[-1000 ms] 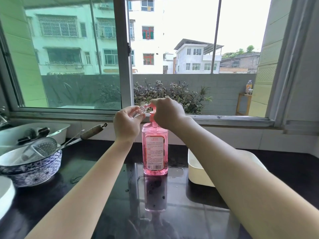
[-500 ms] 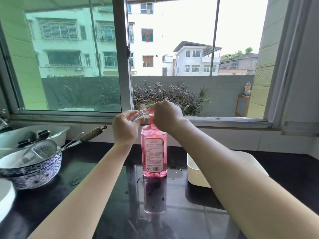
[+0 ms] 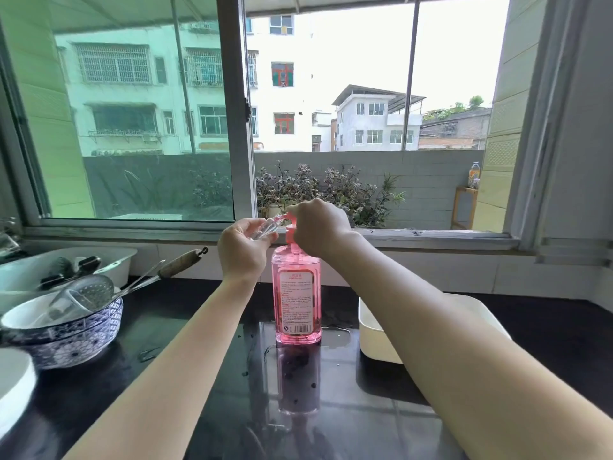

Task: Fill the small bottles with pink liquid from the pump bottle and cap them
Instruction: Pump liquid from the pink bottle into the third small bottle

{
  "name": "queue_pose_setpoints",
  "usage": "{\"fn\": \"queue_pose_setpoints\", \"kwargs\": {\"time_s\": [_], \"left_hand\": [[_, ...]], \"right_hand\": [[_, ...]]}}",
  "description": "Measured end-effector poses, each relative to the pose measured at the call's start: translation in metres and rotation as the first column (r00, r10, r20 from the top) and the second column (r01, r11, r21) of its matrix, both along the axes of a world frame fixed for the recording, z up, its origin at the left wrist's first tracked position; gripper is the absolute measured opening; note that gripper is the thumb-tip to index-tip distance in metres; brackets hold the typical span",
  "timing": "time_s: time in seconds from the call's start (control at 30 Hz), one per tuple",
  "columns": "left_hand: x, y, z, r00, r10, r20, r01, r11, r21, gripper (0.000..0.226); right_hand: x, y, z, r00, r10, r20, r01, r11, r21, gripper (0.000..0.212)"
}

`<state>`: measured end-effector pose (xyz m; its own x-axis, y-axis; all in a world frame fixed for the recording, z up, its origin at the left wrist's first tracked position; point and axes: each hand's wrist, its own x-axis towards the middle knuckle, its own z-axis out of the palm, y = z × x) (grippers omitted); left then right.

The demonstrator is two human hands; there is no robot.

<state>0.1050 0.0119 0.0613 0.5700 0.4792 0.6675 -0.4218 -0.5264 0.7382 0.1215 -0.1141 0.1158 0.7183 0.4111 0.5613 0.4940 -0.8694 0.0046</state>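
Note:
A pink pump bottle (image 3: 297, 295) with a white back label stands upright on the black counter, centre of view. My right hand (image 3: 320, 231) is closed over its pump head, hiding most of it. My left hand (image 3: 243, 249) holds a small clear bottle (image 3: 267, 226), tilted, with its open mouth up at the pump's nozzle. No pink liquid can be made out inside the small bottle. No caps are in sight.
A white tray (image 3: 371, 322) sits right of the pump bottle, partly behind my right forearm. At left are a blue patterned bowl (image 3: 71, 336) holding a metal strainer, a white basin (image 3: 112, 260) with utensils, and a long wooden-handled tool (image 3: 180, 260). The window sill runs behind.
Both hands and the bottle stay together at the pump head. The view has tilted slightly, so they sit a little lower in frame. The pump head looks pressed slightly lower.

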Motion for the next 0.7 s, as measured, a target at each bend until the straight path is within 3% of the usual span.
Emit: {"fn": "queue_pose_setpoints", "kwargs": {"time_s": [0.17,0.33,0.43,0.53,0.6,0.7], "left_hand": [[0.0,0.001,-0.001,1.0,-0.012,-0.001,0.012,0.999,-0.04,0.03],[-0.001,-0.001,-0.002,0.992,-0.128,-0.011,0.12,0.955,-0.272,0.031],[-0.002,-0.003,-0.003,0.963,-0.27,-0.029,0.215,0.825,-0.523,0.024],[-0.007,-0.002,-0.004,0.907,-0.422,-0.008,0.3,0.659,-0.69,0.025],[-0.012,-0.002,-0.005,0.872,-0.49,0.02,0.344,0.583,-0.736,0.026],[-0.025,-0.005,-0.008,0.839,-0.543,0.035,0.388,0.553,-0.737,0.03]], "right_hand": [[-0.002,-0.004,0.003,0.998,0.027,-0.049,-0.028,0.999,-0.017,0.037],[-0.001,-0.009,0.01,0.993,0.065,-0.103,-0.066,0.998,-0.001,0.054],[-0.003,-0.01,0.008,0.987,0.09,-0.135,-0.09,0.996,0.008,0.074],[-0.007,-0.014,0.004,0.984,0.144,-0.108,-0.13,0.984,0.122,0.083],[-0.013,-0.024,0.0,0.977,0.207,-0.051,-0.192,0.959,0.211,0.079],[-0.027,-0.047,-0.011,0.979,0.202,0.015,-0.2,0.953,0.226,0.066]]}}
